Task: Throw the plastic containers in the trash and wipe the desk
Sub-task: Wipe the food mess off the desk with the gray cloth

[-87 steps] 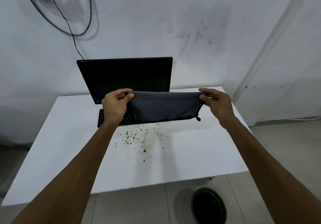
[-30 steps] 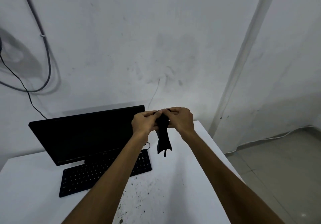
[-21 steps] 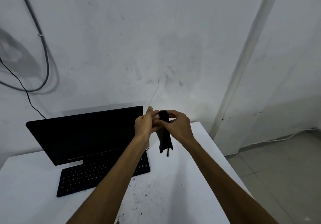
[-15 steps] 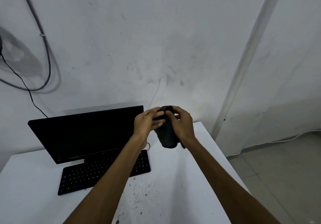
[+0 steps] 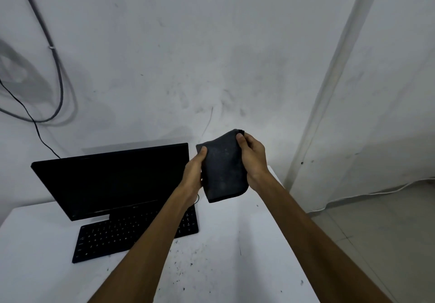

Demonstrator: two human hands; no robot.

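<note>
As I fold it for wiping: dark cloth (image 5: pixel 222 168), held above the worktop (image 5: pixel 247 244).
My left hand (image 5: pixel 194 173) and right hand (image 5: pixel 253 156) pinch its edges; crumbs (image 5: pixel 181 272) wait near.

cloth (image 5: pixel 223 168): matt dark fabric | desk (image 5: pixel 247 244): smooth white, speckled | monitor (image 5: pixel 113 180): glossy black

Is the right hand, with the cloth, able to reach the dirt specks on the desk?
Probably yes: the right hand holds the cloth above the desk, and nothing lies over the specks.
</note>
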